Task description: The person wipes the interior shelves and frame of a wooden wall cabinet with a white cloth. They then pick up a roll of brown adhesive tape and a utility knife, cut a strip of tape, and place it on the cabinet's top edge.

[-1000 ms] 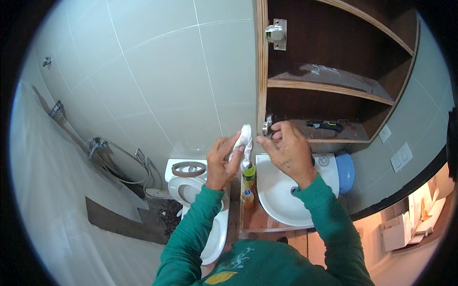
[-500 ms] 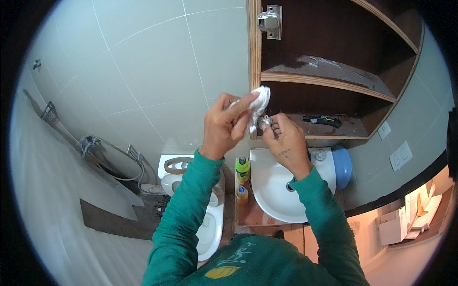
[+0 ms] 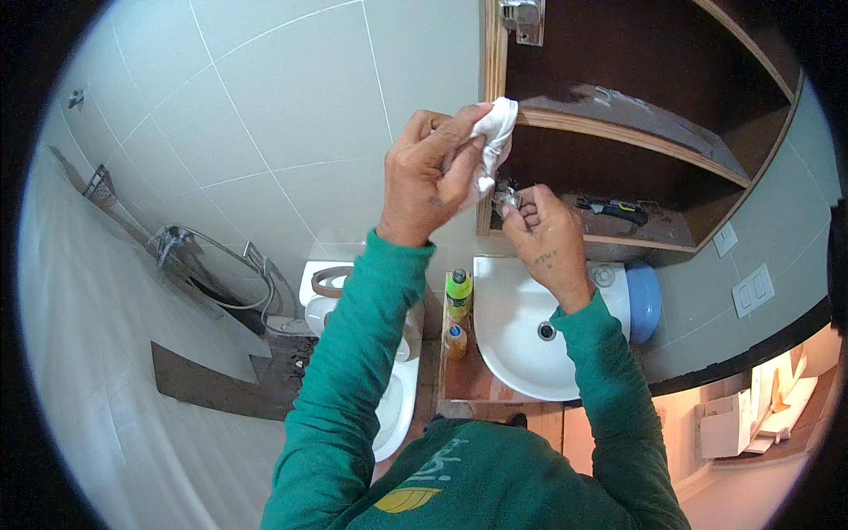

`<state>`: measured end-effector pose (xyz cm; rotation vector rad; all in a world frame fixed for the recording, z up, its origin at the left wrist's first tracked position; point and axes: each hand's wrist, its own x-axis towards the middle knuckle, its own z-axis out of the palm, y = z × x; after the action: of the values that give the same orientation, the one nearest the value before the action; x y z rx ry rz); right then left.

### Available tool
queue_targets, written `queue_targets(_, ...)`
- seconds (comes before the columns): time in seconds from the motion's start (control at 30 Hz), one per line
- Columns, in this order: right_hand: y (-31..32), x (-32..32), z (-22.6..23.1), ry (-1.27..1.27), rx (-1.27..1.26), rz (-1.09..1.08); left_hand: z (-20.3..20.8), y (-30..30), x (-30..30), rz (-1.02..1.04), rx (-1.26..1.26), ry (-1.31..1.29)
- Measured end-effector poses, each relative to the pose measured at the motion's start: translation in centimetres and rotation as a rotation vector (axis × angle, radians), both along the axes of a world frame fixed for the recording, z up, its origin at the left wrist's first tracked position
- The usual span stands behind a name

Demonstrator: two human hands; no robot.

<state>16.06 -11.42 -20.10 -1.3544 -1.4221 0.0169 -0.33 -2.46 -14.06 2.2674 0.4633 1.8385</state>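
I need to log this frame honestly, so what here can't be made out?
- Small metal part, head view: mostly covered by the right hand; its kind is unclear.
- White cloth: half hidden in the left hand.
- Dark tool on the lower shelf: too small to identify.

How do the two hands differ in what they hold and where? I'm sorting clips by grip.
The left hand is raised higher and bunches a white cloth; the right hand sits lower, pinching a small metal fitting at the cabinet's edge. The left grip wraps; the right uses fingertips. Both wear green sleeves.
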Motion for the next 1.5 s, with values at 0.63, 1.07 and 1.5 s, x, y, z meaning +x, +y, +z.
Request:
queue_targets(0.63, 0.2, 0.2, 0.4, -0.029, -0.048, -0.019, -15.5, -4.8, -2.5, 0.188, -0.325, 0.039)
queue_targets(1.07, -1.2, 0.2, 2.8, -0.157, -0.246, -0.09, -21.8, -1.1, -4.1, 0.241, -0.273, 0.201)
queue_targets(1.5, -7.8, -4.1, 11.7, 0.154, 0.366, 0.29, 5.7, -9.2, -2.4, -0.464, 0.061, 0.065)
